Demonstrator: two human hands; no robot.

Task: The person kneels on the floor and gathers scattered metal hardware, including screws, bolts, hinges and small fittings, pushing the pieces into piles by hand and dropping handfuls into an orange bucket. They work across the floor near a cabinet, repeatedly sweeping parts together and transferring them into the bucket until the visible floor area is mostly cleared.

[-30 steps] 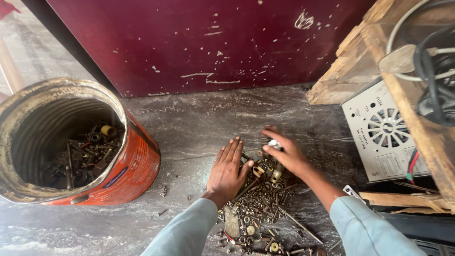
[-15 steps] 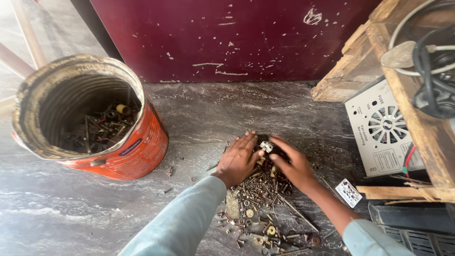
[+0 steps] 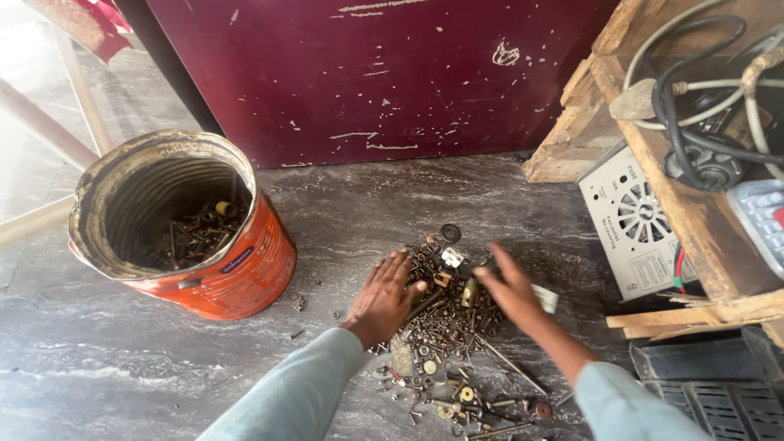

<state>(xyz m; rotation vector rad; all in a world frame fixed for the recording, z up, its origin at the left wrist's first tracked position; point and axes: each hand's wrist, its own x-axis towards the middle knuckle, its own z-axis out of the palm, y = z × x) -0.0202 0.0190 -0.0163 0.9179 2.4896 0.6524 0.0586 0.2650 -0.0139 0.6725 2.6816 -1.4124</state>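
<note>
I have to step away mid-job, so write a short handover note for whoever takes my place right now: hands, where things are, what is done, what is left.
Left hand: open, palm down, flat on the left edge of the pile of mixed metal bolts, nuts and washers on the grey marbled floor.
Right hand: open, blurred, over the pile's right side; whether it touches is unclear.
Rusty orange metal tin: lies tilted to the left of the pile, apart from it, with some hardware already inside.
Black round washer: lies alone just beyond the pile.
Done: some pieces sit in the tin.
Left: most of the pile remains on the floor, plus stray pieces near the tin.
</note>
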